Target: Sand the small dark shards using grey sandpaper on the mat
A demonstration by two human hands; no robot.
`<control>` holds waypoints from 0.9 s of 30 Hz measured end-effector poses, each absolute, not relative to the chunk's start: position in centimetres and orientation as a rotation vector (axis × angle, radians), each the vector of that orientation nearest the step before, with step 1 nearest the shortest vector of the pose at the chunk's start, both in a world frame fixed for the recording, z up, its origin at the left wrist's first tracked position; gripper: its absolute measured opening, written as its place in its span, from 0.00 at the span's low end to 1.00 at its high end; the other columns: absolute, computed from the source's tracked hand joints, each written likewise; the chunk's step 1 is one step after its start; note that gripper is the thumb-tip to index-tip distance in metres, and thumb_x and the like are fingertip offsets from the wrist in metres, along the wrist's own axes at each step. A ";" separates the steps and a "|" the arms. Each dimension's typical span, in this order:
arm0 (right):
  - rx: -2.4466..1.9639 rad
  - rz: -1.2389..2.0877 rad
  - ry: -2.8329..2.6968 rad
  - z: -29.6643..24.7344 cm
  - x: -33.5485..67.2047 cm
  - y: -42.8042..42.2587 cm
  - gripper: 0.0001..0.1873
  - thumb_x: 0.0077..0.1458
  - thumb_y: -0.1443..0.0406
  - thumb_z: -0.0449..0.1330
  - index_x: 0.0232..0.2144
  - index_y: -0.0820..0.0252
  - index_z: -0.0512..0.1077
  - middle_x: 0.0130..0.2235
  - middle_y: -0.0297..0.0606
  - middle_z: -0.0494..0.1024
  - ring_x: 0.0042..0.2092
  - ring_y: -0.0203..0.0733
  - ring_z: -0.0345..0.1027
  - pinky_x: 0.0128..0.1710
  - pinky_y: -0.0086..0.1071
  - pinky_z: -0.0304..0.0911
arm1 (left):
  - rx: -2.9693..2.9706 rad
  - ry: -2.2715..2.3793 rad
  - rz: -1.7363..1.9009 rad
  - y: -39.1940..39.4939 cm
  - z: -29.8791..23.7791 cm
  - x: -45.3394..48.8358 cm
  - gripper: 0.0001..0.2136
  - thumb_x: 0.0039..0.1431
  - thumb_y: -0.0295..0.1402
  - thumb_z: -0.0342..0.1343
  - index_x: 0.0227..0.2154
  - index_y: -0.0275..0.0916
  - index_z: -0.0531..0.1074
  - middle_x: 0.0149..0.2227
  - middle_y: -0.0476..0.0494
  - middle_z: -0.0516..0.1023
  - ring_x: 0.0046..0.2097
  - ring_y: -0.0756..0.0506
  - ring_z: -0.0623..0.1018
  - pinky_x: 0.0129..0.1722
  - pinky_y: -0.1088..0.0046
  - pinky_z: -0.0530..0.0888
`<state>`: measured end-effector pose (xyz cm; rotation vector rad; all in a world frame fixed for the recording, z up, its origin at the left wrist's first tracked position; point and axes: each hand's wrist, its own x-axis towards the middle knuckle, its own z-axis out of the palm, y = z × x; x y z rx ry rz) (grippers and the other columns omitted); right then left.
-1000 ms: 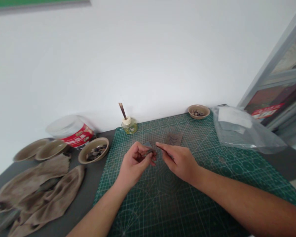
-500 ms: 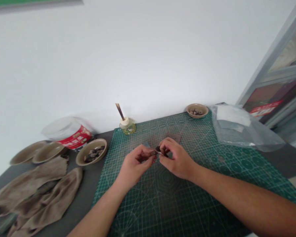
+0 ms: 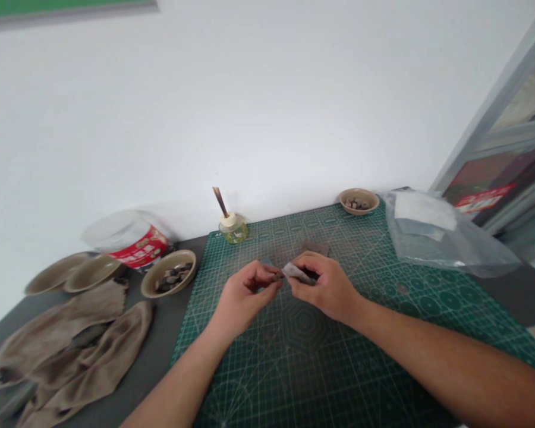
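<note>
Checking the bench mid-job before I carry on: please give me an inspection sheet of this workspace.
Surface: green printed cutting mat on a grey table.
Job's things: small folded pale paper; brown paper square on the mat.
Clutter: brown stained cloths; beige bowl of dark pebbles.
Grippers: left hand and right hand both pinch the paper.
Cables: nothing seen.
Surroundings: white wall; clear plastic bag.

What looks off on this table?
The crumpled tan cloths on the grey table, left of the green cutting mat, look soiled, with dark smudges on their folds and edges. Nothing else clearly stands out.
</note>
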<state>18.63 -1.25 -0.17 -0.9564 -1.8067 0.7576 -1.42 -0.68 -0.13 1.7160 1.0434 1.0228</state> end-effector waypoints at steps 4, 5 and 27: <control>-0.904 0.786 -1.825 0.0 18.7 -1.4 0.04 0.51 0.71 0.62 0.30 0.58 0.74 0.35 0.34 0.75 0.36 0.36 0.69 0.38 0.29 0.63 | 1.726 1.027 1.006 -0.6 0.2 -1.4 0.04 0.53 0.29 0.64 0.29 0.37 0.74 0.32 0.46 0.78 0.35 0.47 0.77 0.37 0.72 0.73; -0.900 0.790 -1.825 0.0 18.7 -1.4 0.04 0.51 0.71 0.62 0.31 0.58 0.75 0.35 0.34 0.76 0.36 0.37 0.69 0.38 0.29 0.63 | 1.722 1.033 1.017 -0.6 0.3 -1.4 0.04 0.53 0.29 0.64 0.30 0.37 0.74 0.31 0.46 0.78 0.35 0.47 0.77 0.37 0.72 0.73; -0.930 0.806 -1.800 -0.1 19.0 -1.5 0.02 0.54 0.69 0.62 0.30 0.58 0.76 0.34 0.34 0.75 0.36 0.36 0.69 0.38 0.29 0.62 | 1.870 1.057 0.970 -1.2 0.2 -1.2 0.03 0.55 0.32 0.63 0.28 0.39 0.76 0.36 0.44 0.81 0.39 0.45 0.79 0.41 0.69 0.75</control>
